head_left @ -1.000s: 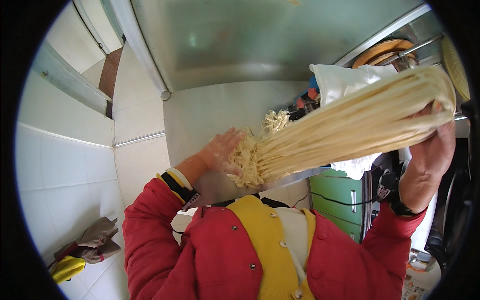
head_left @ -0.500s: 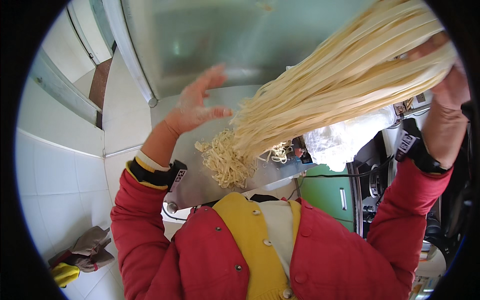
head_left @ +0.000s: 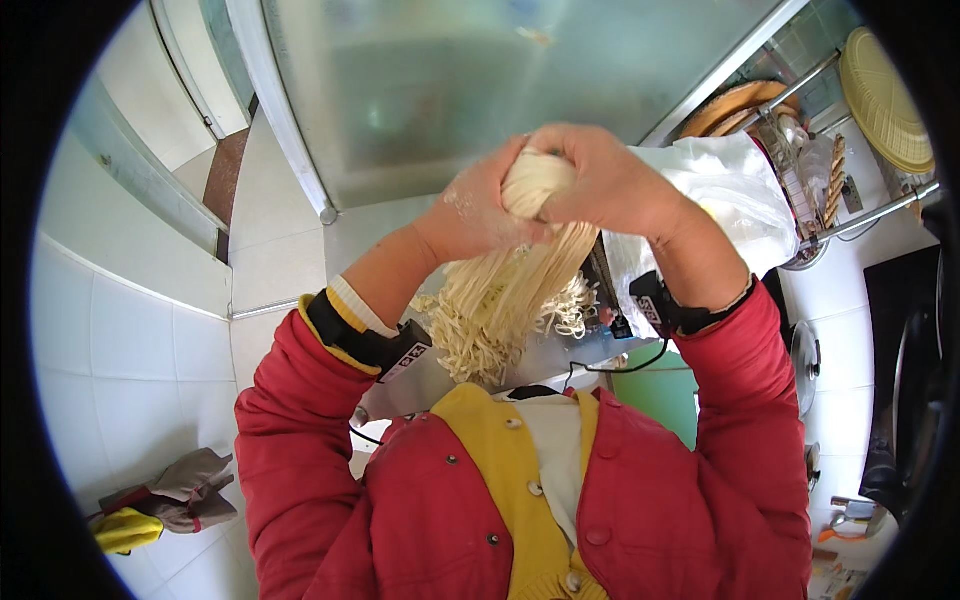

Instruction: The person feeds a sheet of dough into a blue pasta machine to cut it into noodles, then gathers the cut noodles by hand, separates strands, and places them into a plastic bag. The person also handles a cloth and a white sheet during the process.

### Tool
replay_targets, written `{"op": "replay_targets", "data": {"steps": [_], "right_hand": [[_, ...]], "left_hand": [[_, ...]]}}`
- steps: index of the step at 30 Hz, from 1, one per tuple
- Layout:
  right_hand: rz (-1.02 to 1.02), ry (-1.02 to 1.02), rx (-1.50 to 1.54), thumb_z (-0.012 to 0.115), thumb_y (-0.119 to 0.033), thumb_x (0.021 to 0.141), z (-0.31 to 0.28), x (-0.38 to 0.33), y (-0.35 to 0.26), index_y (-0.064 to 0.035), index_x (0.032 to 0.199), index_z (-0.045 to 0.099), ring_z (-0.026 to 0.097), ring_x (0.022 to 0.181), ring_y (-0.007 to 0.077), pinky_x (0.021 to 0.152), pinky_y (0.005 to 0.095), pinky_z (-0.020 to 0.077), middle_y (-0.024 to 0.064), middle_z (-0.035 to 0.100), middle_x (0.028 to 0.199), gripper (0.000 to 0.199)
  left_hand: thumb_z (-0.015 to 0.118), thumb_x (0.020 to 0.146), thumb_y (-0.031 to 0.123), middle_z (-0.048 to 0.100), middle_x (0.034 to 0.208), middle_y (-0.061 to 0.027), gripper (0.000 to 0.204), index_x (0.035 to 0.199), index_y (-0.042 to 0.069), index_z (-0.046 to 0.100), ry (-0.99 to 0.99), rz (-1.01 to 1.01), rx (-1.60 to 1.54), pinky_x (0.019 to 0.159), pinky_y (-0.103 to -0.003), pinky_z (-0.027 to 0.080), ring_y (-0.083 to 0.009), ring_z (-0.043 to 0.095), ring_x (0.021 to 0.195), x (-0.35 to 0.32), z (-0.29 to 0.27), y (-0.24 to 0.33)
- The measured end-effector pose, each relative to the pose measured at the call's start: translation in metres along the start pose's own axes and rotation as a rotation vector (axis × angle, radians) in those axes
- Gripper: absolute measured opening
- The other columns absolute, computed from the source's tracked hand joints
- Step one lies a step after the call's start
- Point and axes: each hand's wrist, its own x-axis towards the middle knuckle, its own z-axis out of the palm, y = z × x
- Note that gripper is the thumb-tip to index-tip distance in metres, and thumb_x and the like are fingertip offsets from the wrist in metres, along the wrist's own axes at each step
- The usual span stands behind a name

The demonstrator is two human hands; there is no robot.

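Both of my hands grip the top of a bundle of long pale noodles [head_left: 545, 262], raised in front of me. My left hand [head_left: 478, 203] is dusted with flour and closes round the bundle from the left. From the right, my right hand [head_left: 605, 178] wraps over it, and the gathered noodle end bulges between the two. Below the hands the strands hang down toward a loose heap of cut noodles [head_left: 470, 350] on the metal worktop [head_left: 390, 378]. Where the hanging strands meet the heap is hard to make out.
Beyond the worktop stands a frosted glass panel [head_left: 450, 90]. White plastic bags [head_left: 715, 190] lie to the right, by a metal rack [head_left: 870, 215] with a yellow round tray [head_left: 885, 100]. A green cabinet [head_left: 655, 395] is underneath. Gloves or cloths [head_left: 185, 490] lie at the lower left.
My right hand has come down and left from the far right, bringing the noodle bundle to the middle. My left hand, open before, has closed on it too.
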Motion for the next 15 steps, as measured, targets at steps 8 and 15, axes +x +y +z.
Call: {"op": "replay_targets", "data": {"steps": [8, 15], "right_hand": [[-0.067, 0.142, 0.178, 0.075, -0.014, 0.062, -0.023, -0.012, -0.009, 0.0006, 0.114, 0.048, 0.057, 0.072, 0.0128, 0.066, 0.0275, 0.0470, 0.0096, 0.063, 0.080, 0.060], [-0.231, 0.180, 0.724, 0.077, -0.004, 0.067, -0.011, -0.017, -0.005, 0.0012, 0.118, 0.049, 0.065, 0.077, 0.0146, 0.071, 0.0274, 0.0514, 0.0083, 0.066, 0.088, 0.058]], "left_hand": [[0.072, 0.070, 0.014, 0.065, 0.078, -0.0036, 0.034, 0.101, 0.001, 0.065, -0.263, -0.242, -0.055, 0.063, -0.025, 0.048, -0.0098, 0.061, 0.065, 0.031, -0.025, 0.051], [0.062, 0.081, 0.007, 0.065, 0.078, -0.0060, 0.030, 0.109, -0.002, 0.061, -0.125, -0.097, -0.016, 0.060, -0.024, 0.046, -0.0121, 0.058, 0.064, 0.051, -0.041, 0.120]]}}
